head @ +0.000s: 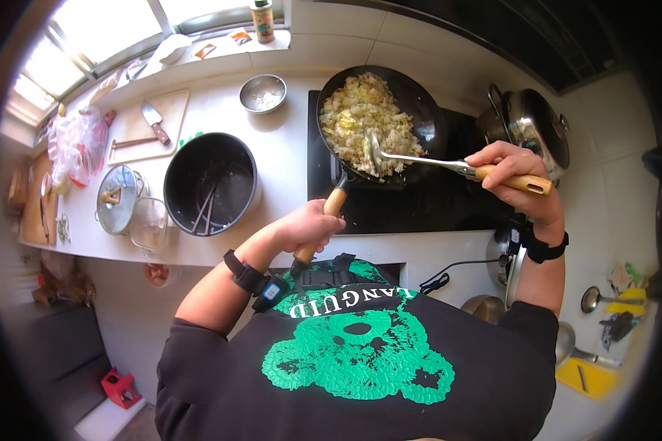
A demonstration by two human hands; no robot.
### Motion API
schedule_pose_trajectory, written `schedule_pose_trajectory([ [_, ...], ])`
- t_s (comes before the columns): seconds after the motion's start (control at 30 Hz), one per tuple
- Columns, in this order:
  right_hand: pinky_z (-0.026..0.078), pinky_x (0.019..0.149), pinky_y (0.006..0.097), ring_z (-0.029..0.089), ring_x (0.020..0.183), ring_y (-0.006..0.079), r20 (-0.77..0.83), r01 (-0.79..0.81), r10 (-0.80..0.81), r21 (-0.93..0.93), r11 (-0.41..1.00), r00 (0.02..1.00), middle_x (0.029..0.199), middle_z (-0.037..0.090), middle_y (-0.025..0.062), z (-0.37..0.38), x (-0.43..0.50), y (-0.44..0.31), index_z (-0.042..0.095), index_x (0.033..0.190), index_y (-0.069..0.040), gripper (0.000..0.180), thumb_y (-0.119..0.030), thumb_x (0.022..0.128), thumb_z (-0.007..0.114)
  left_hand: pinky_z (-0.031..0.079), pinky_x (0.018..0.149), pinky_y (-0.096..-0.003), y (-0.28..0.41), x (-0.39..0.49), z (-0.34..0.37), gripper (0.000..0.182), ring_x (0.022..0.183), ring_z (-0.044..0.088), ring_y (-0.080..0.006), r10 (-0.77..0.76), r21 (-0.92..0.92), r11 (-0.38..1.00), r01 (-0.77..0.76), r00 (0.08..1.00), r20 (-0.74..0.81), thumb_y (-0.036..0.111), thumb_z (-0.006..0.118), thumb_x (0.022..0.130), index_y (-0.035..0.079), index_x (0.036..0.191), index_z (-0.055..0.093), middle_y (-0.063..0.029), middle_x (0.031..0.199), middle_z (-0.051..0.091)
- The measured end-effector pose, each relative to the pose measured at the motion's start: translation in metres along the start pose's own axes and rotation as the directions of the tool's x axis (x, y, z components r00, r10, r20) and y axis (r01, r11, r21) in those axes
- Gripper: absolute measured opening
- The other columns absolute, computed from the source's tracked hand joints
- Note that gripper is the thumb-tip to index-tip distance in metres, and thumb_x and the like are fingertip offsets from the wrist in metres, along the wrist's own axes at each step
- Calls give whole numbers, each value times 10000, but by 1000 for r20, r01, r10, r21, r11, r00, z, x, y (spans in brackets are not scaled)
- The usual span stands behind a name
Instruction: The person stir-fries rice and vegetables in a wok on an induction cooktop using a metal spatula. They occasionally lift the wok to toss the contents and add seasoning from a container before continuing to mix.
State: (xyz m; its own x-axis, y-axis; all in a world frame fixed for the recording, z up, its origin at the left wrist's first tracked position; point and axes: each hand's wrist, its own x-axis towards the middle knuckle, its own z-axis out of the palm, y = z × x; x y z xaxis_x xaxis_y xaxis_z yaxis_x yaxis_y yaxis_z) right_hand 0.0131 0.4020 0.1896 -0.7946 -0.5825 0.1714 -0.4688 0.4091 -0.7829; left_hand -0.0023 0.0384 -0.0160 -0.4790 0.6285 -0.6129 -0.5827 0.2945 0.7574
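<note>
My left hand grips the wooden handle of a black wok, which is tilted over a black glass cooktop. Fried rice with bits of egg and greens lies along the wok's left side. In my right hand is the wooden handle of a metal spatula; its head rests in the rice near the wok's lower edge. Left of the cooktop stands a deep black pot with a pair of chopsticks in it.
A lidded steel pot stands right of the wok. To the left are a small metal bowl, a cutting board with a knife, a glass-lidded pot, a clear container and plastic bags. Several utensils lie at far right.
</note>
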Motion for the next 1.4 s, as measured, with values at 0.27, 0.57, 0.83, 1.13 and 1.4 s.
schedule_pose_trajectory([
  [0.27,583,980,376,713,1108,269,239,-2,-63,265,964,969,1179,746,163,-8,69,52,709,859,-17,90,58,896,743,510,491,-293,-2,-2,1,201,535,547,-118,7,-6,1000,-8,999,-42,174,666,983,42,1024,520,-14,725,540],
  [0.57,560,939,326,700,1058,198,-247,116,-137,-99,988,959,1141,750,123,40,87,97,730,979,-10,90,46,909,716,487,460,-270,-5,0,2,181,494,534,-105,-2,-21,1000,1,999,-54,151,661,986,44,1031,522,-4,695,533],
  [0.83,633,758,286,749,835,177,-682,-21,125,158,987,721,1063,738,157,25,12,77,702,1032,47,89,-27,988,682,501,463,-286,-4,0,-1,228,497,554,-115,-9,-19,1000,8,999,-33,161,679,983,51,981,480,-16,693,551],
  [1.13,658,826,350,727,901,220,-753,169,-25,115,979,658,1063,688,178,48,-32,61,662,1001,58,32,37,977,659,467,456,-246,4,-5,5,182,505,519,-92,-30,11,999,31,997,-72,144,662,993,53,1058,519,11,711,521],
  [1.4,575,681,321,710,792,210,-717,-24,-262,-362,932,646,886,707,110,83,33,122,696,922,-21,72,-69,907,747,466,449,-235,2,-3,6,185,514,505,-74,-9,11,1000,10,998,-68,152,660,999,62,1068,514,17,709,517],
])
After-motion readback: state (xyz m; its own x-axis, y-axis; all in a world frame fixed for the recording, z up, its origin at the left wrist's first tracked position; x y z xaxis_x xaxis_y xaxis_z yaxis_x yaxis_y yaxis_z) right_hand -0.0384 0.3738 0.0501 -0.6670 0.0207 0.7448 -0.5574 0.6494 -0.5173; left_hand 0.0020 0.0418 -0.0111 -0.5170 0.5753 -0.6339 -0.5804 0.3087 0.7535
